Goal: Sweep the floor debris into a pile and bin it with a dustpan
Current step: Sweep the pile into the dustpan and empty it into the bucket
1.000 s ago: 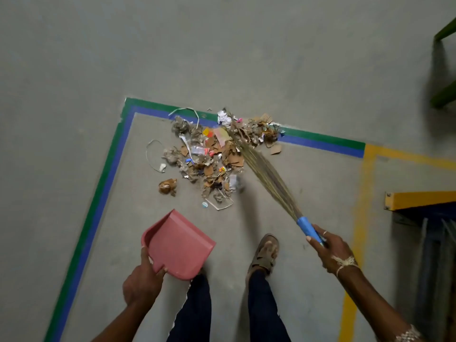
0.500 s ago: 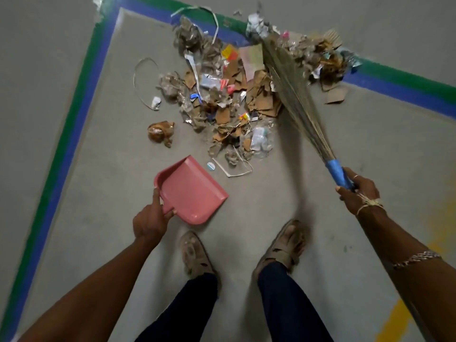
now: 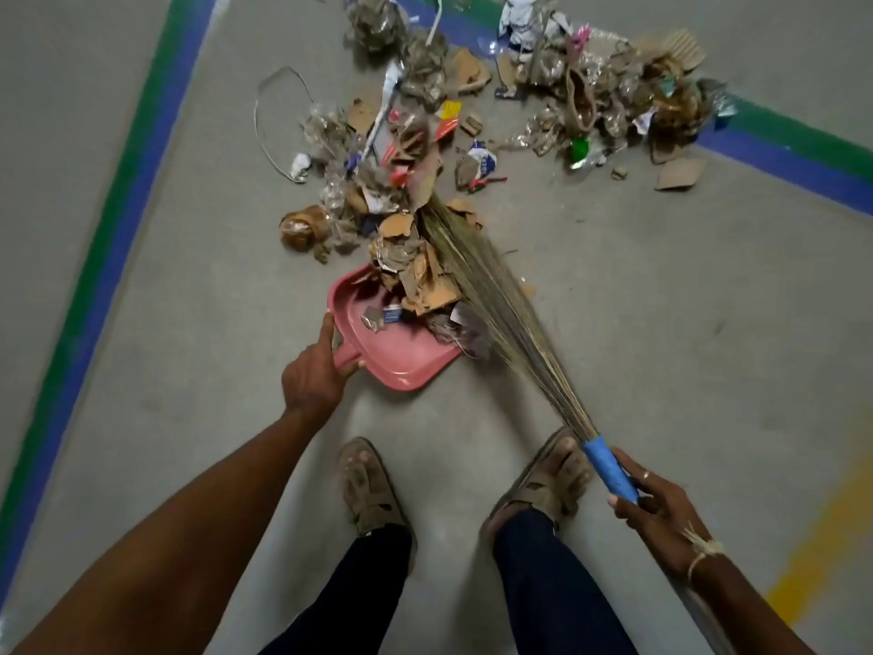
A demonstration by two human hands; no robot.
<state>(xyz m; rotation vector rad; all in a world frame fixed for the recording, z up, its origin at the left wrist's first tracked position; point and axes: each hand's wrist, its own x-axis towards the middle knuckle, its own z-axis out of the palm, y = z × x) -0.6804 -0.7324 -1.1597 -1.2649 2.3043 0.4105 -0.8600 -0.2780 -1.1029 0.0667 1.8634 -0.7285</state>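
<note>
The left hand (image 3: pixel 315 376) is closed round the short handle of the pink dustpan (image 3: pixel 406 364), with one finger laid up against the pan's back wall. The right hand (image 3: pixel 657 509) is closed round the blue grip of the broom (image 3: pixel 497 307), thumb and fingers wrapped on opposite sides. A ring shows on one finger, and pale thread is tied at that wrist.

The dustpan sits low on the grey floor (image 3: pixel 685 314), just ahead of the person's feet. The broom runs diagonally from the right hand up and left. Its straw bristles lie along the right side of the pan and end in the debris (image 3: pixel 401 148).

Torn cardboard, paper scraps and crumpled film are heaped across the far part of the pan, and a few small pieces lie on its base. Most of the debris lies on the floor beyond the pan, in one cluster directly ahead. A second cluster (image 3: pixel 609 104) lies to the upper right, on the green and blue floor tape (image 3: pixel 779 148).

A thin wire loop (image 3: pixel 267 116) lies just left of the main cluster. A flat cardboard piece (image 3: pixel 678 175) lies apart at the right.

Two brown sandals (image 3: pixel 366 484) and dark trouser legs appear at the bottom centre. A yellow floor marking (image 3: pixel 818 550) is at the lower right.
</note>
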